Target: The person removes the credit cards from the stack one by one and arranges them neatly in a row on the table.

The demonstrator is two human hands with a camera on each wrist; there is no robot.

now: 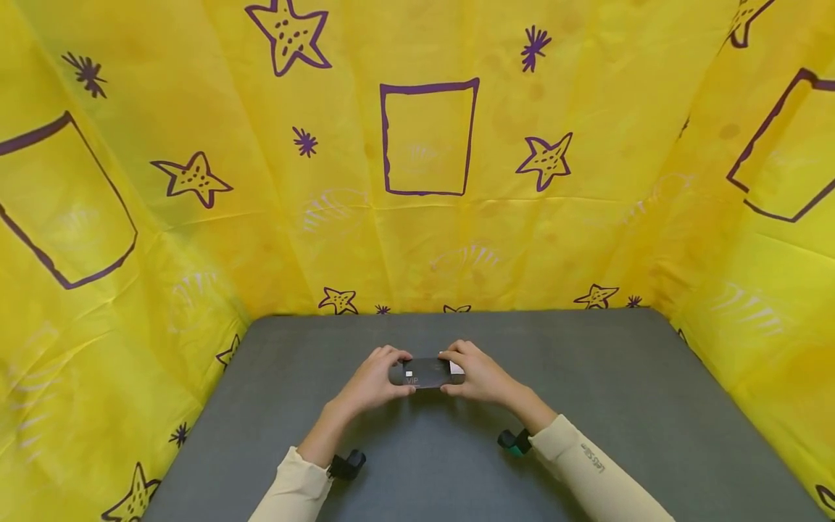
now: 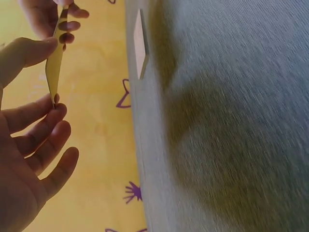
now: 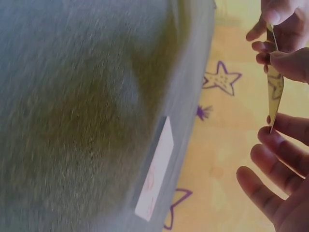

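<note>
Both hands hold one thin, glossy dark card (image 1: 429, 373) marked "VIP", with a small white square on its face. At its left end, my left hand (image 1: 375, 378) pinches it between thumb and fingertips; at the other end my right hand (image 1: 481, 375) grips likewise. The card (image 2: 54, 72) stays raised above the table in the left wrist view, its shiny side reflecting yellow. Seen nearly edge-on in the right wrist view, the card (image 3: 274, 92) mirrors a star. A flat white card-like piece (image 3: 157, 174) lies on the table beneath; faint reddish marks show on it.
The grey cloth-topped table (image 1: 313, 337) spreads beneath both arms. Yellow curtains (image 1: 417, 246) printed with purple stars and outlines rise behind it and on both sides. A black camera strap (image 1: 347, 465) sits on the left wrist, another camera (image 1: 515, 442) on the right.
</note>
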